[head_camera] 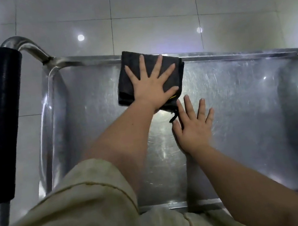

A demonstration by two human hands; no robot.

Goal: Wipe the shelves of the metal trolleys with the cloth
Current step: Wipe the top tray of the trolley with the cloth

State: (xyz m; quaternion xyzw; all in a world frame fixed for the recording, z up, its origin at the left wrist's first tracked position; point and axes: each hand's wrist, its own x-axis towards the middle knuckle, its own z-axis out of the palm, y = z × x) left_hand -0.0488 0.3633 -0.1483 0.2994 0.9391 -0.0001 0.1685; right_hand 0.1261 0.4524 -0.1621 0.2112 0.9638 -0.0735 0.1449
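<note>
Subject: top shelf of stainless steel trolley (pixel 242 106), a shallow tray with raised rim and rounded corners, seen from above. The surface shows fine circular scratches and several light reflections.

Dark grey folded cloth (pixel 124 85): lying on the shelf at its far side, left of centre. Its far edge rides up against the far rim (pixel 233 56). A small yellow mark shows at its near right corner, and a short dark loop hangs from that corner onto the shelf.

Left hand (pixel 151 86): palm down on the cloth, pressing it flat. Fingers (pixel 158 64) straight and spread wide apart, with their tips close to the cloth's far edge. Nothing is gripped.

Right hand (pixel 194 126): palm down on bare metal, just beside the cloth's near right corner. Fingers (pixel 188 104) straight and slightly apart, holding nothing. The forefinger lies alongside the dark loop — contact cannot be confirmed.

Other observations: black foam-padded tubular handle (pixel 1 127) at the trolley's left end, set on a curved steel tube. Glossy white tiled floor (pixel 145 4) beyond and beside the trolley. Pale beige sleeve (pixel 72 216) covers the left upper arm — both forearms are bare.
</note>
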